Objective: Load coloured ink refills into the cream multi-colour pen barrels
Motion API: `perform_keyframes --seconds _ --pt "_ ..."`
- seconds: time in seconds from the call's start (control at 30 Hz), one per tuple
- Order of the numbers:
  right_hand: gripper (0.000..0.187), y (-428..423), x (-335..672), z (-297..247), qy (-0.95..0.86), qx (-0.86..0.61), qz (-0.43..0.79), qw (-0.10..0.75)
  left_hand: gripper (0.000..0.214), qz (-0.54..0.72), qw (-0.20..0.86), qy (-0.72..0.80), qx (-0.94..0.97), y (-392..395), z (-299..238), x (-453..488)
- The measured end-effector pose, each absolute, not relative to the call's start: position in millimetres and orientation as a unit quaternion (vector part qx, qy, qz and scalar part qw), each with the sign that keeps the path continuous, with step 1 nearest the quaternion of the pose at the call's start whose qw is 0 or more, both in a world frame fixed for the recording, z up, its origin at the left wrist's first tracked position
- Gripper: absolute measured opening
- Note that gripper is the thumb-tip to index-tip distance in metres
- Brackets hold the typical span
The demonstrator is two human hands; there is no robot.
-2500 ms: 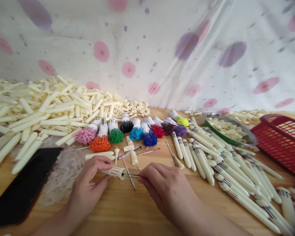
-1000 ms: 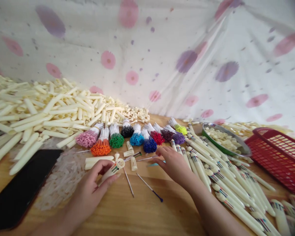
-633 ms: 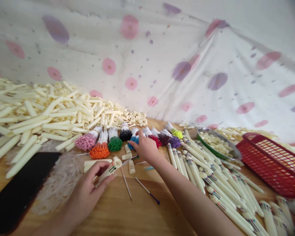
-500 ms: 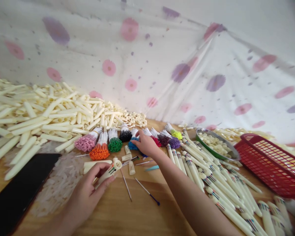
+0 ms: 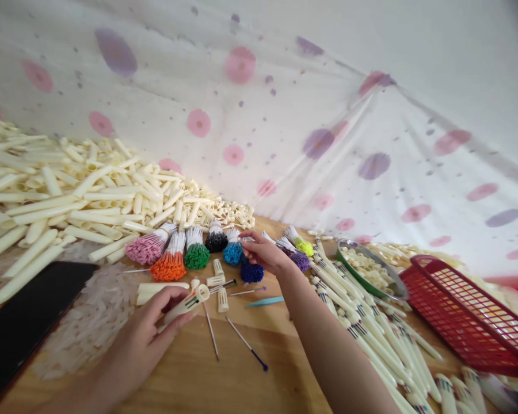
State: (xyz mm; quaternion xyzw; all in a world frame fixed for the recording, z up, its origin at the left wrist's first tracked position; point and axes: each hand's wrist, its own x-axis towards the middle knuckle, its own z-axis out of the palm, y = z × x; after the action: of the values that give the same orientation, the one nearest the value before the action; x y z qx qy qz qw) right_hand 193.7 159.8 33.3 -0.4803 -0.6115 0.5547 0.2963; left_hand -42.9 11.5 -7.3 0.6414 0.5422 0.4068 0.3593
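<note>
My left hand [image 5: 155, 319] is closed around a cream multi-colour pen barrel [image 5: 185, 306], tilted with its slotted end up to the right; coloured sliders show in the slots. My right hand [image 5: 263, 251] reaches over the dark blue refill bundle [image 5: 251, 271], beside the light blue bundle [image 5: 232, 253]. Its thumb and fingers are pinched together; what is between them, if anything, I cannot make out. Black [image 5: 216, 238], green [image 5: 196, 255], orange [image 5: 168, 266] and pink [image 5: 147, 247] bundles stand to the left. A purple bundle [image 5: 296, 256] is right of my wrist.
Loose slotted caps [image 5: 223, 299], single refills [image 5: 247, 344] and a light blue stick [image 5: 265, 301] lie between my hands. Cream barrels [image 5: 69, 190] are heaped left, above a black phone-like slab [image 5: 30, 328]. Assembled pens [image 5: 371, 328], a green bowl [image 5: 366, 269] and red basket [image 5: 470, 316] are right.
My right hand has drawn slightly right, off the light blue bundle, uncovering it and the dark blue one. The left hand still holds the barrel. The view has shifted a little.
</note>
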Motion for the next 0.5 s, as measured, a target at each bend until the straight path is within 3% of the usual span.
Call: perform_keyframes --seconds 0.23,0.5 --pt "0.049 161.4 197.1 28.0 -0.616 -0.475 0.545 0.313 0.025 0.396 0.352 0.547 0.648 9.6 -7.4 -43.0" --pt "0.016 150.0 187.8 41.4 -0.659 -0.602 0.386 0.234 0.027 0.404 0.345 0.559 0.636 12.3 -3.8 -41.3"
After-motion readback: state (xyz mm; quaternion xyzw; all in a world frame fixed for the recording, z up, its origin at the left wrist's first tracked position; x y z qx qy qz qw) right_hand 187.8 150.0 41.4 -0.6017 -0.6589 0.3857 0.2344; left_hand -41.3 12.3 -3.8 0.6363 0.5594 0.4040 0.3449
